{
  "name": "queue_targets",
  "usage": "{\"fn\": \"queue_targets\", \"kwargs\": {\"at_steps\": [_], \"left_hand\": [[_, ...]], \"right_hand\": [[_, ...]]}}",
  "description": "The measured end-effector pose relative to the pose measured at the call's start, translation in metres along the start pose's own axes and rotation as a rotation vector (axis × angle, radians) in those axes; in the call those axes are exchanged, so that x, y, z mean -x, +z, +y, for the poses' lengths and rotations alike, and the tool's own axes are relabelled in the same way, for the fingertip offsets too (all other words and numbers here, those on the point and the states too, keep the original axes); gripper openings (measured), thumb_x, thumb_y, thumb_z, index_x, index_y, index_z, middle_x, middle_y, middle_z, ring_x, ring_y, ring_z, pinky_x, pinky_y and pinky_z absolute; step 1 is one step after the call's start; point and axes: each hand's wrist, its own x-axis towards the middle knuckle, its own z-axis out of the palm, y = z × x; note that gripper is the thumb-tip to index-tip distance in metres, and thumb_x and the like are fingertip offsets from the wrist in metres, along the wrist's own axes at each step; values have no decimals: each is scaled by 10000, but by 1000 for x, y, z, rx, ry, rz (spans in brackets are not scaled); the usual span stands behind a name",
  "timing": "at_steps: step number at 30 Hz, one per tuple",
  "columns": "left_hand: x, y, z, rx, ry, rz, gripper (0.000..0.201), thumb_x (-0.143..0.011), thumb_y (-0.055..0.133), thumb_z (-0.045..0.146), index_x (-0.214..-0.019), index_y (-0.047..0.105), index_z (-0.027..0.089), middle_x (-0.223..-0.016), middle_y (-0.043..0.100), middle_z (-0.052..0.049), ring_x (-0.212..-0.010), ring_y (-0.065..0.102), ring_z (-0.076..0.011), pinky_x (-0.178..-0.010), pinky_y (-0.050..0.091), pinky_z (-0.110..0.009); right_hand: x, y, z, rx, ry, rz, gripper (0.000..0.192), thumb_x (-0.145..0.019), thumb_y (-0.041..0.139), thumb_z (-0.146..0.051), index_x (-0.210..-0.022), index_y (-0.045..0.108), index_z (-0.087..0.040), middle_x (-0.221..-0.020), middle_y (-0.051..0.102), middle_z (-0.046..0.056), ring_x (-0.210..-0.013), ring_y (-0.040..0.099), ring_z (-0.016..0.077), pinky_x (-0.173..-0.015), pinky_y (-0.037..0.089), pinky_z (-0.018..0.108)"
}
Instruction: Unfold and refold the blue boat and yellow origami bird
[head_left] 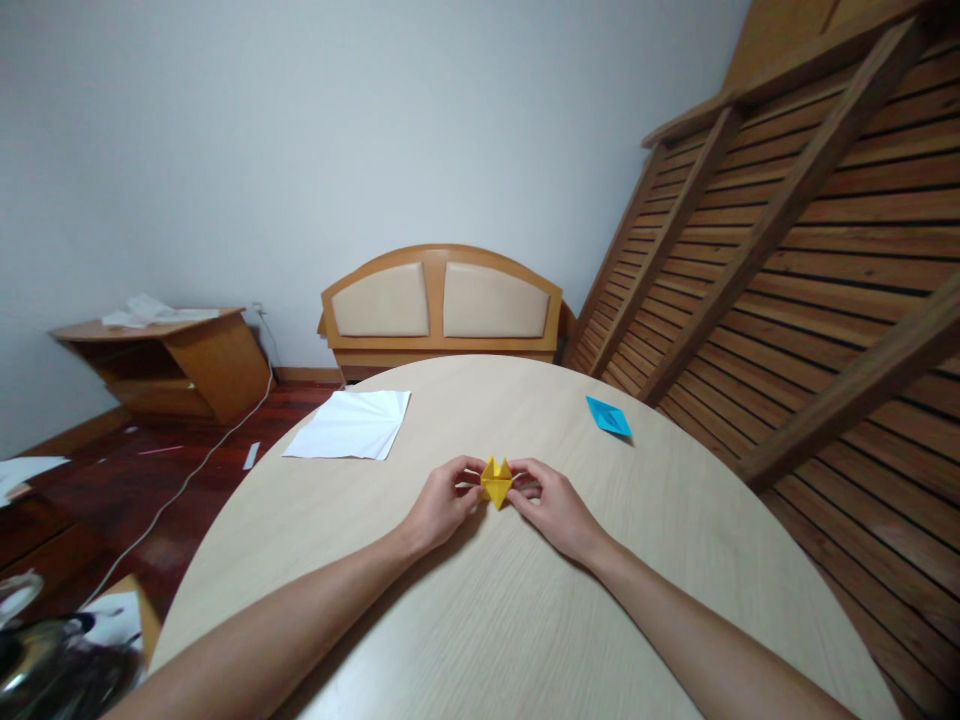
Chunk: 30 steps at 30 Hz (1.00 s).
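Note:
A small yellow folded paper piece (496,486), with pointed tips at the top and one point at the bottom, is between my two hands over the middle of the table. My left hand (444,502) pinches its left side, thumb below and fingers above. On the other side my right hand (553,507) grips the right edge in the same way. The fingertips partly cover the paper's sides. To the right lies a blue folded paper piece (608,416), apart from both hands. Creased white paper (349,425) rests at the left.
The round wooden table (480,630) fills the foreground. Behind it stands a padded headboard (435,300). Wooden slatted panels (757,250) lean along the right. On the left are a low cabinet (217,370) and a white cable (196,470) on the dark floor.

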Motion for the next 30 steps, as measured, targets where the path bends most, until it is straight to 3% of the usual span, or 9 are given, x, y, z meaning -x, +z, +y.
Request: {"fn": "queue_targets", "kwargs": {"at_steps": [6, 16, 23, 30], "left_hand": [[0, 0, -1, -14, 36, 8, 242, -780, 577, 85, -1009, 625, 147, -1040, 699, -82, -898, 681, -169, -787, 557, -303], [2, 1, 5, -40, 33, -27, 190, -828, 621, 234, -969, 705, 140, -1024, 732, -103, -929, 681, -211, -820, 541, -321], [1, -1, 1, -14, 38, -36, 234, -835, 647, 271, -1032, 667, 147, -1036, 725, -104, -918, 682, -200, -805, 535, -314], [0, -3, -3, 8, -16, -43, 288, -829, 646, 284, -1077, 600, 146, -921, 745, -98, -796, 700, -193, -622, 515, -259]], "right_hand": [[1, -1, -7, -46, 10, 1, 265, -856, 629, -259, -1108, 673, -186, -1111, 710, 80, -918, 694, 197, -851, 570, 357], [1, -4, -9, -46, 13, 25, 182, -824, 652, -270, -959, 723, -170, -984, 734, 76, -868, 694, 207, -806, 559, 349], [0, -5, -6, -39, 32, 28, 181, -804, 649, -243, -950, 720, -165, -966, 739, 69, -829, 694, 195, -770, 561, 332], [0, -4, -8, 19, -17, 30, 200, -801, 656, -228, -990, 698, -179, -1002, 718, 69, -871, 676, 197, -758, 562, 326]]}}
